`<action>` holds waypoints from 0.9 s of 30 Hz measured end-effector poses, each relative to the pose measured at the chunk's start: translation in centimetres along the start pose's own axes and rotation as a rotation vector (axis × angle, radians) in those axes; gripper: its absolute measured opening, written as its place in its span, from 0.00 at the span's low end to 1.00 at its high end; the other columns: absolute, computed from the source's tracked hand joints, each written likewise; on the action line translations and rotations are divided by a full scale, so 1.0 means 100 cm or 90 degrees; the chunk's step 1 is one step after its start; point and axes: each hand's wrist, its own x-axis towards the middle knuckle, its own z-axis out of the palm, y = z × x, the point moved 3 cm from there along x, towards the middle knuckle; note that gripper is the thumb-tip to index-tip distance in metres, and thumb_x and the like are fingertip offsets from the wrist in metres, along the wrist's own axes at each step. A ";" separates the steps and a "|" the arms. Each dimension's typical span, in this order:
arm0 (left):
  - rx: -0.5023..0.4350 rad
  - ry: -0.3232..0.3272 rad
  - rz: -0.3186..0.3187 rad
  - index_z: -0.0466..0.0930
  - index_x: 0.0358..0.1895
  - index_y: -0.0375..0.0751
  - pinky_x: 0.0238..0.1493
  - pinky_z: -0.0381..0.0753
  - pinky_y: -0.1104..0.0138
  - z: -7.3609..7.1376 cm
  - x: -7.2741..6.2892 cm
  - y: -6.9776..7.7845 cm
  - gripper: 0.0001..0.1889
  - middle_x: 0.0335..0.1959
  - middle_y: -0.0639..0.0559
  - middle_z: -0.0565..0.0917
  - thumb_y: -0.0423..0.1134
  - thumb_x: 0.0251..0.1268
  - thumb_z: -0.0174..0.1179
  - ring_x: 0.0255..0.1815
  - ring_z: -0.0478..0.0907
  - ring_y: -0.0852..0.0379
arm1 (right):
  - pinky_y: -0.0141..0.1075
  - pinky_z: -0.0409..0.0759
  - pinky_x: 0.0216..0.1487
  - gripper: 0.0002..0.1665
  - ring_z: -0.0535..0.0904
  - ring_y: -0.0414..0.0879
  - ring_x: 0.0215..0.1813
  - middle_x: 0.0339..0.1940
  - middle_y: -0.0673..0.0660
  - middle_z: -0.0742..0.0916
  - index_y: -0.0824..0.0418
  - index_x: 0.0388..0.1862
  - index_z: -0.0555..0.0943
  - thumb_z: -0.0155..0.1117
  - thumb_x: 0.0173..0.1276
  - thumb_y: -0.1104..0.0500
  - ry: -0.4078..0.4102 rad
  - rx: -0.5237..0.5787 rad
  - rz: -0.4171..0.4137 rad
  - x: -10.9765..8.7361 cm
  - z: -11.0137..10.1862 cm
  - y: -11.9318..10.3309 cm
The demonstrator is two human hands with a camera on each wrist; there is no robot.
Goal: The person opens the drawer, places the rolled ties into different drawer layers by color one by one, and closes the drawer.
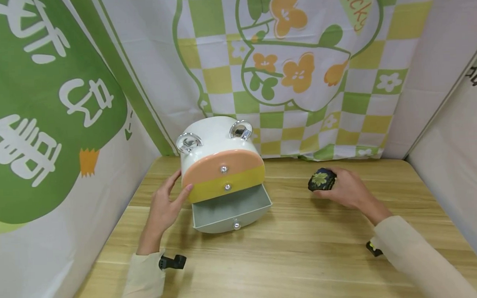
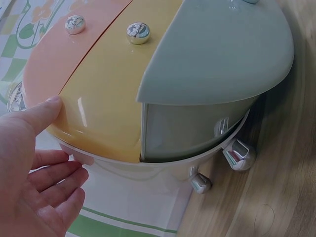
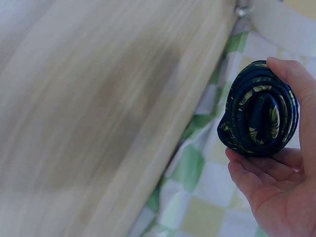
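A small white drawer cabinet [image 1: 212, 130] with silver ears stands on the table, its orange drawer [image 1: 203, 167] and yellow drawer [image 1: 206, 190] closed. The bottom grey-green drawer [image 1: 215, 227] is pulled out, and its inside shows bare. At the cabinet's left side, my left hand [image 1: 164, 208] touches it, thumb on the front near the orange-yellow seam and relaxed fingers along the side [image 2: 42, 182]. Off to the right, my right hand [image 1: 348, 189] holds a rolled-up necktie [image 1: 321, 180], dark blue with yellow-green flowers. Its coiled end faces the right wrist view [image 3: 261, 111].
The wooden table [image 1: 297, 256] reaches back to a hanging checked cloth [image 1: 277, 121]. A green printed cloth [image 1: 43, 107] hangs at the left, a white one [image 1: 458, 128] at the right. Silver feet [image 2: 240, 155] show under the cabinet.
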 end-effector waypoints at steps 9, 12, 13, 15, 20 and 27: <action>0.004 -0.003 -0.007 0.65 0.81 0.41 0.79 0.66 0.34 0.000 0.000 -0.001 0.35 0.81 0.35 0.68 0.49 0.78 0.63 0.80 0.65 0.28 | 0.60 0.87 0.56 0.54 0.87 0.66 0.57 0.55 0.67 0.90 0.63 0.72 0.78 0.84 0.54 0.35 0.001 0.022 -0.067 0.003 -0.010 -0.049; 0.005 0.000 -0.004 0.65 0.81 0.40 0.79 0.66 0.35 0.000 0.001 -0.001 0.35 0.80 0.36 0.69 0.49 0.78 0.63 0.80 0.65 0.29 | 0.60 0.87 0.59 0.53 0.87 0.66 0.57 0.56 0.68 0.90 0.66 0.71 0.78 0.84 0.53 0.38 -0.008 0.029 -0.088 0.004 -0.010 -0.065; 0.005 0.000 -0.004 0.65 0.81 0.41 0.80 0.66 0.35 0.000 0.001 -0.002 0.35 0.81 0.36 0.69 0.49 0.79 0.63 0.81 0.65 0.29 | 0.59 0.87 0.59 0.53 0.87 0.65 0.57 0.56 0.68 0.90 0.66 0.71 0.78 0.85 0.53 0.39 -0.013 0.032 -0.094 0.004 -0.010 -0.070; 0.005 -0.001 -0.004 0.65 0.81 0.41 0.80 0.66 0.35 0.000 0.001 -0.002 0.35 0.81 0.36 0.69 0.49 0.79 0.63 0.81 0.65 0.30 | 0.57 0.88 0.58 0.52 0.87 0.63 0.55 0.55 0.67 0.90 0.66 0.70 0.79 0.86 0.52 0.40 -0.023 0.046 -0.106 0.005 -0.009 -0.081; 0.007 -0.007 -0.009 0.64 0.82 0.41 0.80 0.66 0.35 0.000 0.001 -0.001 0.35 0.81 0.36 0.68 0.50 0.79 0.62 0.81 0.64 0.29 | 0.52 0.89 0.55 0.50 0.88 0.56 0.51 0.50 0.61 0.91 0.64 0.67 0.81 0.86 0.50 0.40 -0.040 0.069 -0.147 0.006 -0.004 -0.104; 0.011 -0.015 -0.019 0.63 0.82 0.42 0.80 0.66 0.35 -0.001 0.000 0.001 0.36 0.81 0.37 0.68 0.51 0.79 0.62 0.81 0.64 0.30 | 0.44 0.89 0.50 0.48 0.87 0.48 0.46 0.46 0.55 0.92 0.61 0.66 0.82 0.85 0.51 0.38 -0.061 0.083 -0.162 0.012 0.004 -0.131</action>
